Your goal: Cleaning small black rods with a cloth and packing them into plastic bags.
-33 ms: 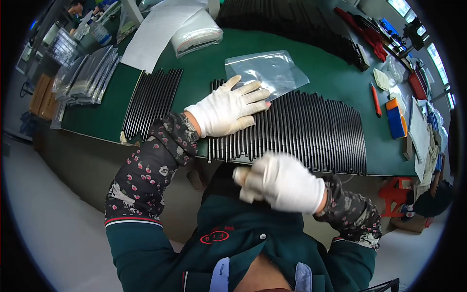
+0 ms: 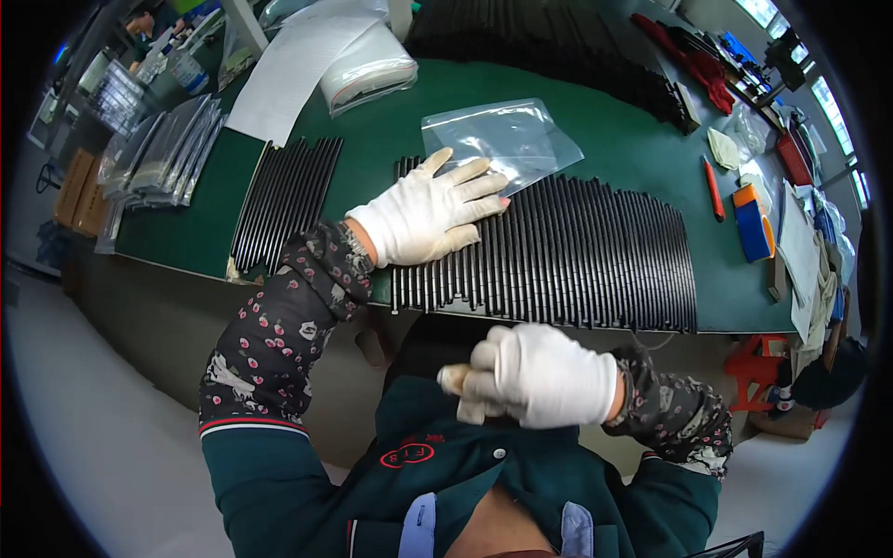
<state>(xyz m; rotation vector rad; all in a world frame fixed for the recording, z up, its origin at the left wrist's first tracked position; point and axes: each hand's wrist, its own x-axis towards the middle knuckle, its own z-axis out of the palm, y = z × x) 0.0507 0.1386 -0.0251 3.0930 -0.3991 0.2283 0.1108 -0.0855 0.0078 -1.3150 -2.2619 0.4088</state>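
Note:
My left hand [image 2: 428, 212], in a white glove, lies flat with fingers spread on the left end of a row of thin black rods [image 2: 586, 251]. A bare fingertip pokes out of that glove. Beyond the fingers, a clear plastic bag [image 2: 530, 139] rests on the table and partly over the rods. My right hand [image 2: 535, 377], also gloved in white, is closed in front of the table edge, close to my body. Its fingers are curled with the thumb side pointing left; what they hold, if anything, is hidden.
A smaller group of black rods [image 2: 286, 200] lies at left, beside bagged packs [image 2: 163, 153]. Behind are white paper [image 2: 298, 65] and a stack of clear bags [image 2: 372, 79]. More dark rods [image 2: 558, 46] fill the far side. An orange-handled tool [image 2: 713, 189] and a tape roll [image 2: 753, 223] are at right.
My right hand has moved down, away from the rods' near ends and toward my body, still closed. The left hand stays flat on the rods. The whole view has shifted slightly.

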